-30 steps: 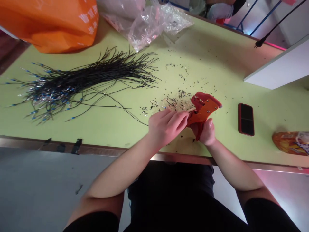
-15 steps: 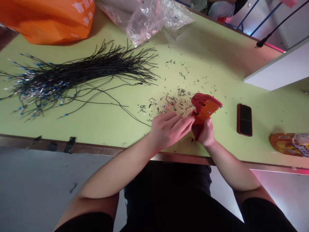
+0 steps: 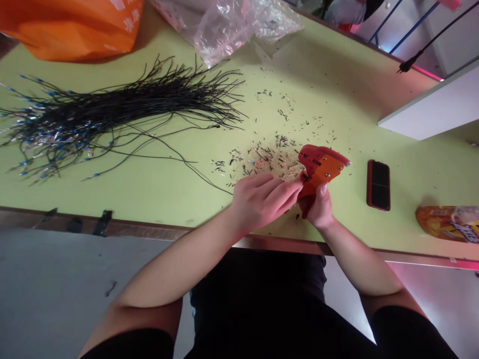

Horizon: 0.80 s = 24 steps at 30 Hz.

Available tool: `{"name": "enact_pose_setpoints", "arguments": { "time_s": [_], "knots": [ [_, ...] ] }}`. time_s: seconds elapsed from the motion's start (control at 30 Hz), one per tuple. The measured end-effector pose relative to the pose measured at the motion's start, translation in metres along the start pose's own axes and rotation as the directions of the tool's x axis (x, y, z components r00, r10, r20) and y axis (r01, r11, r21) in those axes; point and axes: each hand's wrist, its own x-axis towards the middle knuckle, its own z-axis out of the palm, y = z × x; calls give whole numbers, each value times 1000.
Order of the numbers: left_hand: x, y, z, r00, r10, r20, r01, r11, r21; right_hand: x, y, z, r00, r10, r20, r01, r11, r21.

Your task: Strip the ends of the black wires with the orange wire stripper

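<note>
The red tool (image 3: 326, 168) was held by the right hand (image 3: 321, 207) over the table (image 3: 168, 187), near the middle of its near edge, with the fingers wrapped round the handles. The thumb was pressed on the tool's side. A thin black wire (image 3: 218, 187) was pinched by the left hand (image 3: 262, 199), with the fingertips put right by the tool's mouth. The wire's tip was hidden, so how far it had been put in could not be told. For this to be done well, it seemed, the wire had to be held straight and pushed in flat, and fingertips had to be kept out of the mouth. The handles were best squeezed firmly and evenly, with the tool held level. Small bits (image 3: 275, 162) were spread just past the hands. The big bunch (image 3: 130, 104) was laid toward the left edge, below the orange bag (image 3: 84, 32) at the far left corner. The phone (image 3: 380, 184) was set toward the right edge, well apart from the tool.
</note>
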Motion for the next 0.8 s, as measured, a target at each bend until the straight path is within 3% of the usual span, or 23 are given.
{"name": "enact_pose_setpoints", "arguments": {
  "time_s": [0.13,0.27,0.4,0.53,0.63,0.8],
  "knots": [
    [1,1,0,1000,-2,-11,2,1000,-25,-1,-8,7,991,-127,-42,130,989,65],
    [4,-2,-1,998,-50,-35,46,992,-118,6,-22,9,989,-143,-33,146,980,132],
    [10,-9,-6,964,-257,-67,230,935,-270,15,-40,-8,993,-66,101,39,968,247],
    [13,-15,-8,911,-407,-69,361,866,-345,16,-46,-26,957,20,290,-93,966,241],
    [11,-17,-7,893,-449,-26,416,848,-328,13,-42,-29,919,46,391,-136,969,205],
    [8,-17,-5,899,-432,65,432,858,-276,10,-36,-25,874,41,484,-145,973,179]
  ]
}}
